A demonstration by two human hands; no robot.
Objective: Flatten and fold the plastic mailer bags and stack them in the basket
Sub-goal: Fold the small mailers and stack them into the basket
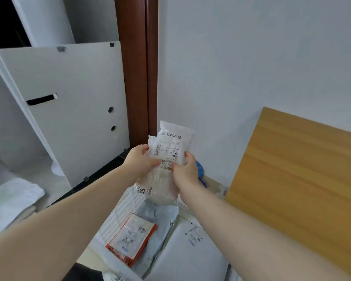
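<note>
**Mailer bags: one in hand, a few already in the basket**

Mailer bags are what I am working through, and by my reckoning I am partway along. Going from big to small: the wooden board leans against the wall at about three o'clock, and the white panel with its slot and holes stands at about ten o'clock.

Below my arms, at six o'clock, sits the white slatted basket. Inside it lie a grey mailer and, on top of that, a folded orange-edged mailer with its label up. A pale flat mailer lies at about five o'clock; I cannot tell whether it is in the basket or beside it.

At the centre I hold the translucent white mailer up in the air above the basket, its label facing me upside down, its lower part bulging and crumpled. My left hand grips its left edge with fingers curled behind and the thumb on the front. My right hand pinches the right edge, thumb in front.

So some bags look done. This one is not yet flat or folded: I judge it needs smoothing, folding, then laying on the pile.
</note>
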